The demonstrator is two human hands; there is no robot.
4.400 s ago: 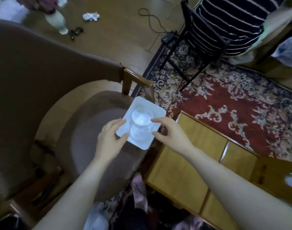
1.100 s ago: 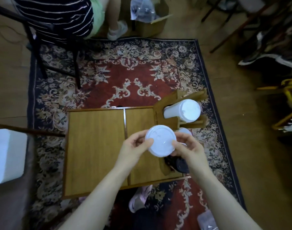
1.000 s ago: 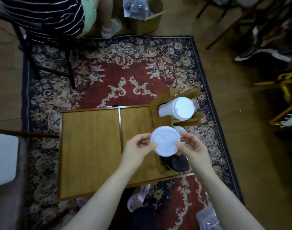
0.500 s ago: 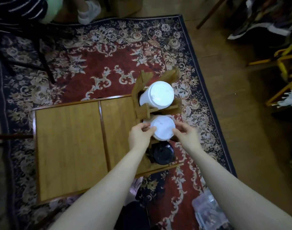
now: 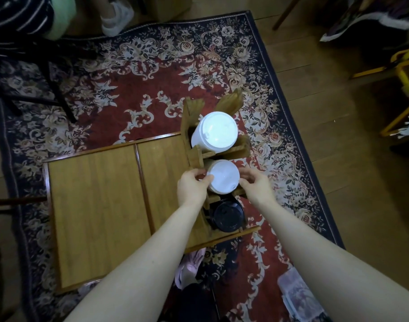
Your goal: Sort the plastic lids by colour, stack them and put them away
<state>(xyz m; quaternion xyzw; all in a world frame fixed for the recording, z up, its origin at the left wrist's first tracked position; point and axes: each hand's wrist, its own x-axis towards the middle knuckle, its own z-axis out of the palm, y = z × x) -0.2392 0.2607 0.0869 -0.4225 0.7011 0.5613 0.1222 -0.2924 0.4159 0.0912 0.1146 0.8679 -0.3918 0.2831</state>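
- White lid (image 5: pixel 224 178): round plastic lid, topmost of a white stack in the middle bay of a wooden rack (image 5: pixel 194 156); it sits between both hands, apparently being seated square on the lids below.
- Left hand (image 5: pixel 192 188): fingers curled, thumb and fingertips pinching the lid's left edge, probably to steady it.
- Right hand (image 5: pixel 255 184): fingertips at the lid's right edge, loosely curled; whether they grip or merely touch cannot be told.
- Tall white stack (image 5: pixel 216 131): in the bay beyond the hands, well filled, rising above the rack.
- Black lids (image 5: pixel 226 216): in the bay nearer the person, just below the wrists; colours kept in separate bays, so sorting looks well advanced.
- Bench (image 5: pixel 101 205): low, wooden, two-panelled top, left of the left hand; the rack stands at its right end.
- Floor: red floral rug (image 5: pixel 129 84) over wood boards; black chair legs (image 5: pixel 59 96) far left; a seated person's shoe (image 5: pixel 116 16) beyond; yellow frame (image 5: pixel 403 73) far right.
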